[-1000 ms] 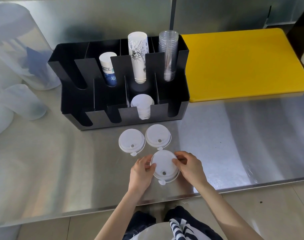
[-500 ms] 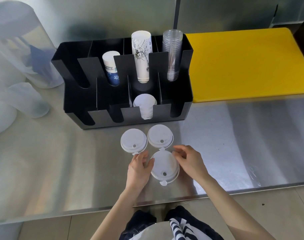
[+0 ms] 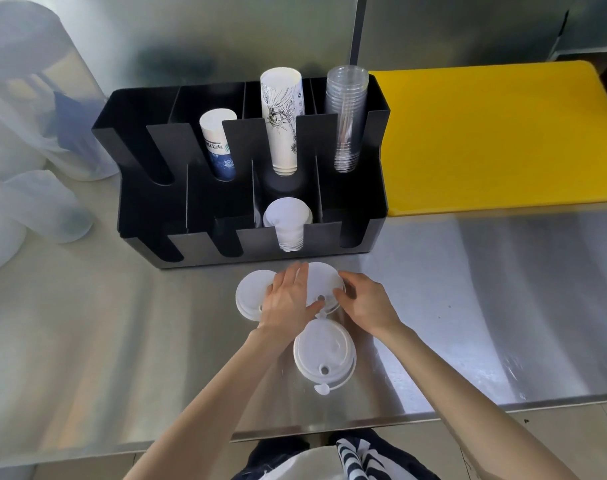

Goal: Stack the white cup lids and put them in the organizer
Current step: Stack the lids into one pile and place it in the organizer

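Observation:
Three white cup lids lie on the steel counter in front of the black organizer (image 3: 374, 188). The near lid (image 3: 324, 355) lies alone, free of both hands. My left hand (image 3: 288, 299) rests over the gap between the left lid (image 3: 250, 296) and the far right lid (image 3: 324, 282), fingers spread, thumb on the right lid. My right hand (image 3: 364, 299) touches that lid's right edge with curled fingers. Whether the lid is lifted off the counter I cannot tell. A stack of white lids (image 3: 288, 223) stands in the organizer's front slot.
The organizer also holds a blue-printed cup stack (image 3: 219, 147), a tall patterned cup stack (image 3: 283, 116) and clear cups (image 3: 347, 112). A yellow cutting board (image 3: 496, 133) lies to the right. Translucent plastic containers (image 3: 35, 133) stand at the left. The counter's front edge (image 3: 433, 414) runs near my body.
Both hands have left the near lid and moved forward to the far right lid. The near lid now lies alone on the counter.

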Available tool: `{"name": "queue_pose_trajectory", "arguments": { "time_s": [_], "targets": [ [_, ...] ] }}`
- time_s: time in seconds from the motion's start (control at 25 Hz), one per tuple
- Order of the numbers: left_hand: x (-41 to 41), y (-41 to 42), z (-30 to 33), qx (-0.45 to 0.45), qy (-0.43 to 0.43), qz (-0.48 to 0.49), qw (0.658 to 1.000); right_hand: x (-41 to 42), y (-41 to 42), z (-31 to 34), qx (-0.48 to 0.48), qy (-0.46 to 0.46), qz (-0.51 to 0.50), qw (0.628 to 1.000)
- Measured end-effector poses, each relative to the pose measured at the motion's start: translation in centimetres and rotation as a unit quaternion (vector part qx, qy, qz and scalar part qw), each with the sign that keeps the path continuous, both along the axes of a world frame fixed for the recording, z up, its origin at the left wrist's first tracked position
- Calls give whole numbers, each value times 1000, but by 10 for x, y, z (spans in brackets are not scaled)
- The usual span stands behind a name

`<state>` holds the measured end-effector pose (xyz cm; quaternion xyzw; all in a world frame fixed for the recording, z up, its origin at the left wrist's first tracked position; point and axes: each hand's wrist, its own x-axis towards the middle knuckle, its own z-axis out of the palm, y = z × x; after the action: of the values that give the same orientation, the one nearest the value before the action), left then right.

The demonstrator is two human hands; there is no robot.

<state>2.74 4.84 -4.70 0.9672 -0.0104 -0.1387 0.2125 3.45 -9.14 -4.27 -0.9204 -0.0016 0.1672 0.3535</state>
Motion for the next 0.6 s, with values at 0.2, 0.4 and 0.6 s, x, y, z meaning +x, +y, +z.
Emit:
{"name": "queue_pose_trajectory", "arguments": {
  "time_s": [0.2, 0.4, 0.6],
  "targets": [
    [9, -5, -7, 1, 12, -11, 1000, 4, 3, -1, 14, 17, 1, 1000],
    [9, -4, -7, -22, -4, -17, 1000, 3, 3, 1, 24, 15, -2, 1000],
    [8, -1, 0, -55, -43, -7, 998, 1, 4, 9, 53, -6, -37, 998]
  ]
}}
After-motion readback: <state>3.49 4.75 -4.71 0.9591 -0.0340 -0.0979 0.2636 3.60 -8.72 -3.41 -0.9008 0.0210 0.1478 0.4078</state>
